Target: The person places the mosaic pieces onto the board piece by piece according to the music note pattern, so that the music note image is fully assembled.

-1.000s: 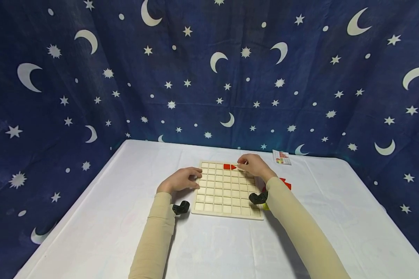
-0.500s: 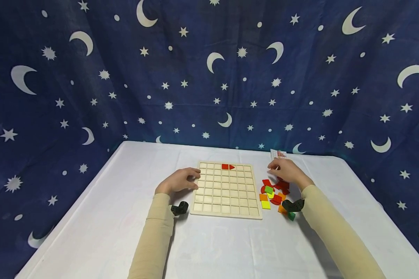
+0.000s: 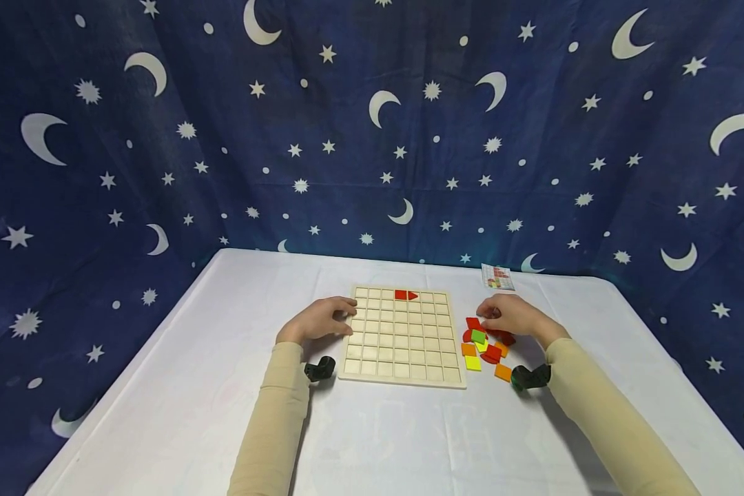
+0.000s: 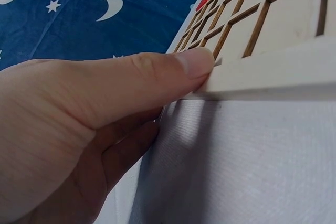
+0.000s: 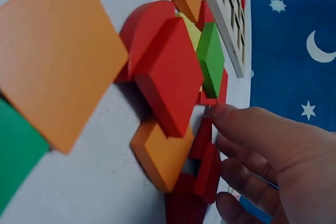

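Red pieces (image 3: pixel 506 339) partly behind right hand (image 3: pixel 516 315)

Standing in front of the curtain (image 3: pixel 322 172), the table (image 3: pixel 397 441). On it, near the middle, the grid board (image 3: pixel 403 337). In the far row of the board, side by side, two placed pieces (image 3: pixel 400 295). To the right of the board, the heap of loose pieces (image 3: pixel 492 354), partly one upon another. Behind the heap, the card (image 3: pixel 499 277). Touching the left edge of the board, the left hand (image 3: pixel 316 320). At the far end of the heap, before the card, the right hand (image 3: pixel 518 317).
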{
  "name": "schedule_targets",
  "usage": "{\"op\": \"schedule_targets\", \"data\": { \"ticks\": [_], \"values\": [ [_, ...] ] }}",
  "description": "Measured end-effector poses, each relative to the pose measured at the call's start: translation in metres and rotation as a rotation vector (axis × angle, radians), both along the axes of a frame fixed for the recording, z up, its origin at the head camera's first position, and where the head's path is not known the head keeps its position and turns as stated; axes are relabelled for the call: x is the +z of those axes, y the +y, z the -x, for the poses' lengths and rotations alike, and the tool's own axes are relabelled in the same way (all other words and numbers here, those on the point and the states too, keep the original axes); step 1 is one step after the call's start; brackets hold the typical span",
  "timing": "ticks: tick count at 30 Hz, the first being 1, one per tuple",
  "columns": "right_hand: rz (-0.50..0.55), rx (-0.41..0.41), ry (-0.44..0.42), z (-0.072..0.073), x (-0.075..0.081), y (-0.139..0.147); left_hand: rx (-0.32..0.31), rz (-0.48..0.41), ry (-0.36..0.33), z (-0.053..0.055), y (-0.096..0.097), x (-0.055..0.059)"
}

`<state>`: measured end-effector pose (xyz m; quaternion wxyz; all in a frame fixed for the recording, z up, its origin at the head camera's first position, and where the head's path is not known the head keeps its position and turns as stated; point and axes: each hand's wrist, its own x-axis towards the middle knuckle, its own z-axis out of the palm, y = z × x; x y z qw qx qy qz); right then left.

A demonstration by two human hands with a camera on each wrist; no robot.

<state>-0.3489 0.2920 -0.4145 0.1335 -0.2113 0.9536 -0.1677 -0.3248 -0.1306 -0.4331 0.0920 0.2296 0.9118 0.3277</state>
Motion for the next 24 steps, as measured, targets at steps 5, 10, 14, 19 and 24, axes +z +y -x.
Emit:
{"op": "schedule_targets", "data": {
  "ticks": [5,10,14,19,24],
  "values": [
    [0.015,0.036,-0.016,-0.001,0.001,-0.004,-0.001,-0.01,-0.006,-0.001,0.0,0.0],
    [0.041,0.053,-0.043,-0.001,0.0,-0.006,-0.002,-0.002,0.004,0.0,-0.001,-0.001],
    [0.034,0.049,-0.021,0.0,-0.002,-0.007,-0.004,-0.007,0.004,0.001,-0.001,-0.002],
    [0.026,0.039,0.008,0.0,-0.003,-0.012,-0.002,-0.007,-0.001,0.0,0.0,0.0],
    [0.015,0.014,0.019,-0.001,-0.004,-0.015,0.001,-0.01,-0.007,-0.002,0.0,0.002]
  ]
}}
